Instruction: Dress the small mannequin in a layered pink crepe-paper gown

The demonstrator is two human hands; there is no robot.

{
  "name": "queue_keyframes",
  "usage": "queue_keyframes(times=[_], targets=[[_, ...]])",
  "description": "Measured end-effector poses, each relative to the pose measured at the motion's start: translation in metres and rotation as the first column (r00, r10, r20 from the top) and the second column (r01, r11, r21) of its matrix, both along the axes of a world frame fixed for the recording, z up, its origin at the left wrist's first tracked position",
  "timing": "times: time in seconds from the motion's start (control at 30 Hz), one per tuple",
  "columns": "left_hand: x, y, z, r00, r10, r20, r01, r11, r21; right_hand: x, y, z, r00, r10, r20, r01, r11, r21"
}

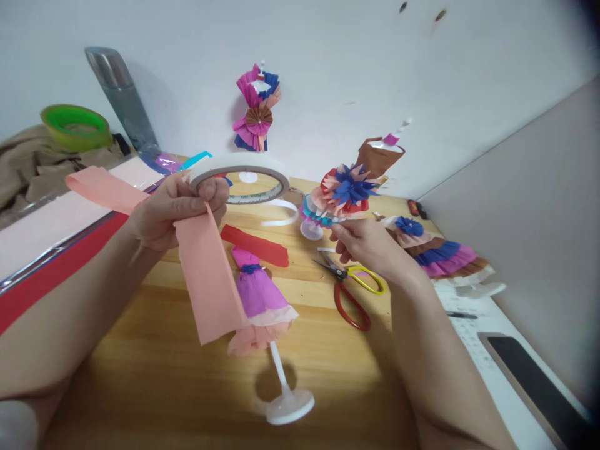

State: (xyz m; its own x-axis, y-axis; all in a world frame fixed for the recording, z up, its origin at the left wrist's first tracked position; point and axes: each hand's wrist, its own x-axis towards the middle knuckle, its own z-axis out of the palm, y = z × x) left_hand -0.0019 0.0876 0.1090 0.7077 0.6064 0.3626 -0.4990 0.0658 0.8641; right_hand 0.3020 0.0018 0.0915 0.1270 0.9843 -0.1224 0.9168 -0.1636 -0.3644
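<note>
My left hand [187, 206] is closed round a roll of white tape [282, 181] and a peach crepe paper strip [209, 281]. One end of the strip hangs down; another part sticks out behind the wrist. My right hand [363, 240] is curled with thumb and finger pressed together; whatever it may pinch is hidden. Below its fingers lie scissors [340, 272] with one yellow and one red handle, blades apart. A mini dress form [265, 294] in a pink and purple paper dress lies on the table, its white base toward me. A red paper strip [257, 245] lies across its top.
Two decorated dress forms stand behind, one pink and blue [257, 119], one brown-topped [377, 159]. Another paper dress [445, 253] lies at right, near a phone [529, 381]. Paper sheets [84, 206], green tape [77, 128] and a bottle [124, 100] are at left.
</note>
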Motion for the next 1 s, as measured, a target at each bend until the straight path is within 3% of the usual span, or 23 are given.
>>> queue_keyframes(times=[0.17,0.23,0.33,0.53,0.67,0.8,0.87,1.0], targets=[[0.002,-0.002,-0.002,0.998,-0.059,0.029,0.06,0.998,-0.026,0.01,-0.033,-0.015,0.93,0.041,0.366,0.033,0.98,-0.194],[0.004,-0.002,-0.004,0.997,-0.068,0.037,0.07,0.996,-0.056,0.01,-0.047,-0.024,0.916,0.062,0.397,0.048,0.964,-0.262],[0.005,-0.003,-0.007,0.995,-0.086,0.056,0.09,0.992,-0.092,0.011,-0.061,-0.037,0.917,0.02,0.398,0.094,0.96,-0.264],[0.009,-0.007,-0.017,0.996,-0.074,0.046,0.081,0.982,-0.17,0.02,-0.068,-0.048,0.962,0.065,0.263,-0.039,0.994,-0.102],[0.015,-0.009,-0.021,0.999,-0.032,0.032,0.039,0.967,-0.251,0.021,-0.069,-0.041,0.992,0.094,0.084,-0.101,0.992,0.078],[0.021,-0.012,-0.023,1.0,-0.018,0.02,0.023,0.945,-0.327,0.012,-0.075,-0.023,0.993,0.116,-0.034,-0.107,0.973,0.205],[0.023,-0.014,-0.023,0.999,-0.044,0.01,0.045,0.94,-0.337,0.005,-0.079,-0.013,0.986,0.161,0.04,-0.166,0.946,0.28],[0.027,-0.017,-0.025,0.996,-0.092,-0.017,0.081,0.942,-0.325,-0.013,-0.078,0.001,0.944,0.208,0.257,-0.283,0.909,0.305]])
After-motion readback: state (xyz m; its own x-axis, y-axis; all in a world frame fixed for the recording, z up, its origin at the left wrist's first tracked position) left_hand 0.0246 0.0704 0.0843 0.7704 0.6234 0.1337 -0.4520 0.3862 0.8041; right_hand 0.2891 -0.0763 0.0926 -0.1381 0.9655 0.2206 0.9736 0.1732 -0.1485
